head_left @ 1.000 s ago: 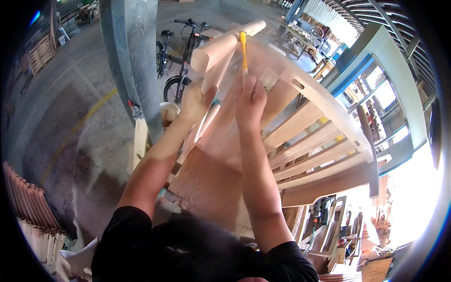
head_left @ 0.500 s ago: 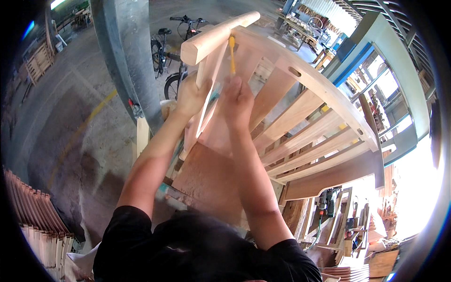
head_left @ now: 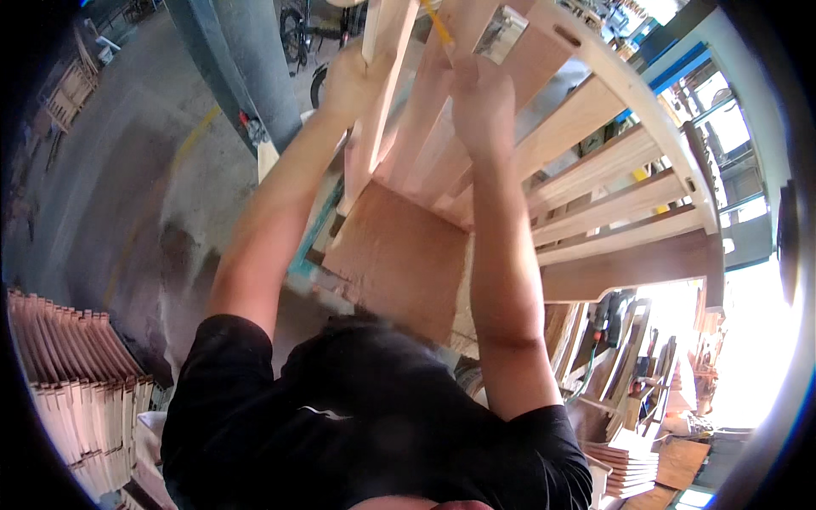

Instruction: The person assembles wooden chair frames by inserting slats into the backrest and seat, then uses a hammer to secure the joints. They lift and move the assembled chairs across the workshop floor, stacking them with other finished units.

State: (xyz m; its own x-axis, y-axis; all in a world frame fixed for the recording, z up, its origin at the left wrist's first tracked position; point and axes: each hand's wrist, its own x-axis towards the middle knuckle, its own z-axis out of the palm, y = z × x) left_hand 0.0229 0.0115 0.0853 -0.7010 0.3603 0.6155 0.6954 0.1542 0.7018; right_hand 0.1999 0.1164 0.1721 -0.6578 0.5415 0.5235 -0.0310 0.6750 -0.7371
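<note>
A pale slatted wooden frame (head_left: 633, 89), with slots cut in its curved rail, stands in front of me. At its left side my left hand (head_left: 353, 85) is closed round a wooden upright (head_left: 393, 72). My right hand (head_left: 480, 93) is closed on a slim yellow tool (head_left: 442, 30) that points up and left toward the upright. Motion blurs the tool and its tip, so its kind does not show. The right hand is over the wide slats, and whether it touches them I cannot tell. The top of the frame is cut off by the picture's upper edge.
A brown board (head_left: 395, 255) lies below the frame. On the left stands a grey steel column (head_left: 229, 64), with a bicycle (head_left: 293, 38) behind it. Stacked wooden parts (head_left: 76, 348) are at the lower left. A power drill (head_left: 610, 316) hangs among timber at the right.
The view has tilted down, so the frame and both hands sit higher in it. The frame's thick top piece has mostly left the picture. Both hands keep their holds.
</note>
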